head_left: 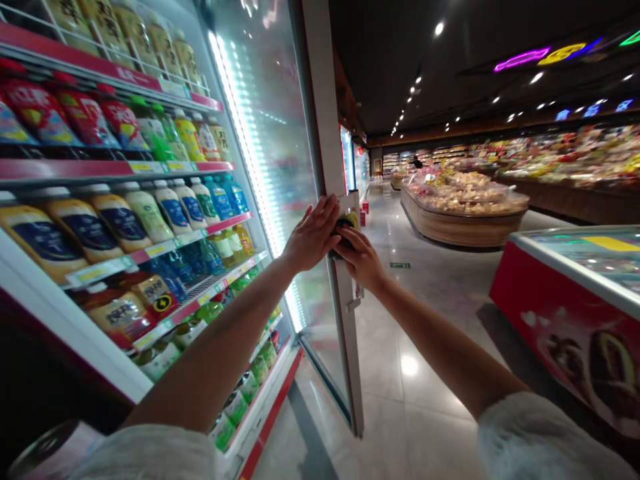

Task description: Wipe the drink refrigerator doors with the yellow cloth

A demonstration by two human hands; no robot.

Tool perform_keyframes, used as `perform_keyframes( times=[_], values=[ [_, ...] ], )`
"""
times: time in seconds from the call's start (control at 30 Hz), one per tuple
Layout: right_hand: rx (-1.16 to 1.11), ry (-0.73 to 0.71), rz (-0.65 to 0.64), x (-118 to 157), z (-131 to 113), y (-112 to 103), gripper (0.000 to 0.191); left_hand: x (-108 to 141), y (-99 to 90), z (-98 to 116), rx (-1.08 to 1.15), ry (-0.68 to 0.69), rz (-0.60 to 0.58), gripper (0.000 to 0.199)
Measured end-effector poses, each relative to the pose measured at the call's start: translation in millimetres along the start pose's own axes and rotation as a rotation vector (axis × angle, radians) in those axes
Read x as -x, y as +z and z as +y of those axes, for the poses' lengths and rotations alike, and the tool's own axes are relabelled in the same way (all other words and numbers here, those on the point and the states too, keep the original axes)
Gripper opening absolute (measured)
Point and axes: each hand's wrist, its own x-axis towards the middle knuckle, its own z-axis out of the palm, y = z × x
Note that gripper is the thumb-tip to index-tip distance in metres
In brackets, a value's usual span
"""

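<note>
The glass cooler door [345, 347] stands swung out from the cooler. My left hand [313, 233] lies against the door's edge with its fingers stretched out. Just right of it, my right hand [361, 259] has its fingers curled round a small dark item [344, 233] at the door's outer side. Something yellowish shows beside that item, which is too small and partly covered to name. The two hands nearly touch over it.
Bottles [105, 217] fill the cooler shelves [170, 243] on the left. A red chest freezer [530, 293] stands at the right. Behind it is a wood-sided display island [460, 230] heaped with goods. Shiny floor [390, 413] runs between them.
</note>
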Motion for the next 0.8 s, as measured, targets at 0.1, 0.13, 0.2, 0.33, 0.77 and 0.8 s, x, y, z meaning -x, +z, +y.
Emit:
perform_keyframes(
  times=[0.1,0.13,0.2,0.33,0.77,0.8],
  values=[
    [-0.020,0.010,-0.005,52.0,-12.6,14.5,0.051,4.0,13.8,1.9,-0.026,-0.021,0.004,0.078],
    [-0.022,0.020,-0.009,70.6,-18.1,19.1,0.051,4.3,16.7,1.2,-0.036,-0.023,0.006,0.083],
    [-0.019,0.056,-0.027,108.1,-30.1,27.7,0.053,3.6,20.4,-0.9,-0.061,-0.022,0.003,0.090],
    [0.004,0.127,-0.052,162.2,-46.7,40.3,0.055,-3.7,24.5,-0.7,-0.109,-0.040,-0.013,0.090],
    [0.055,0.283,-0.105,191.0,-40.9,36.7,0.053,51.0,63.9,39.2,-0.100,-0.063,-0.189,0.083],
    [0.056,0.292,-0.112,188.7,-40.0,36.2,0.054,53.5,67.9,39.5,-0.094,-0.070,-0.196,0.083]
  ],
)
